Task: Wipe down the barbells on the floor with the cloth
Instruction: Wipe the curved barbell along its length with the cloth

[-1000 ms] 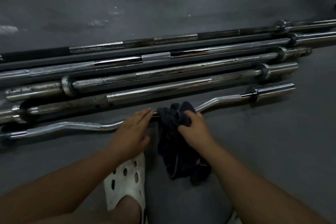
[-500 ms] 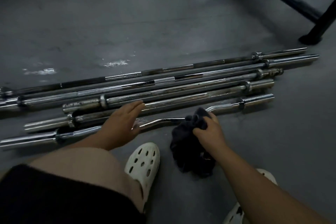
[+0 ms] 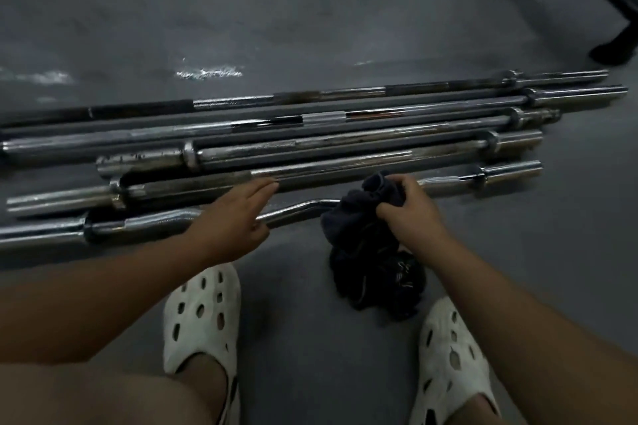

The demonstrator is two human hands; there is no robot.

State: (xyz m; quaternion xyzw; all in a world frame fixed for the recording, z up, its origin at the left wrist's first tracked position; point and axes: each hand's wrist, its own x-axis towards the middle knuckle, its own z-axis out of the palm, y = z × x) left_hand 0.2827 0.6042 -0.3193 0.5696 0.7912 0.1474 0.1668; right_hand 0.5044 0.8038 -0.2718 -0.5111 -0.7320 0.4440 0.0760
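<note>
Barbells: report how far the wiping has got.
Done: nothing shows as clearly finished. In hand: the right hand grips the cloth against the curved bar, the nearest one, near its middle, while the left hand rests flat on it. Left: the rest of that bar and the straight bars behind, several showing dull, dark patches.

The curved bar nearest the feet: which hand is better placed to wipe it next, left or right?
Right. The right hand holds the dark cloth bunched on the curved bar. The left hand lies open across the bar, without cloth, so it probably only steadies it.
</note>
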